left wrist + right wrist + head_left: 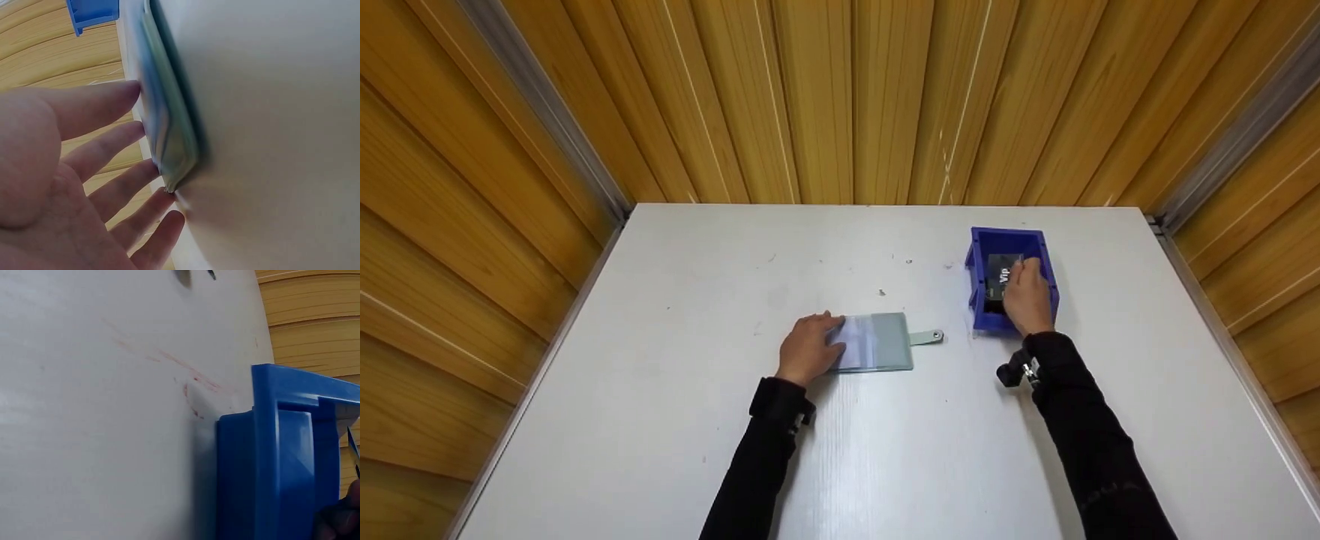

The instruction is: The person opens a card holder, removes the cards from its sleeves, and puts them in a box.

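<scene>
A pale green card holder (892,341) lies open on the white table, with clear sleeves on its left part and a snap strap at its right. My left hand (808,349) rests on its left end. Spread, fairly straight fingers touch the holder's edge (179,129) in the left wrist view. At the right, my right hand (1029,296) reaches into a blue plastic bin (1009,232) and pinches a black card (1000,279) printed "Vip". In the right wrist view, only a dark part of that hand (340,517) shows beside the bin wall (267,461).
The white table (697,300) carries small specks and reddish marks. Wood-patterned panels (810,97) stand behind it and along both sides. A dark wrist camera (1014,373) sticks out from the right cuff near the bin's front.
</scene>
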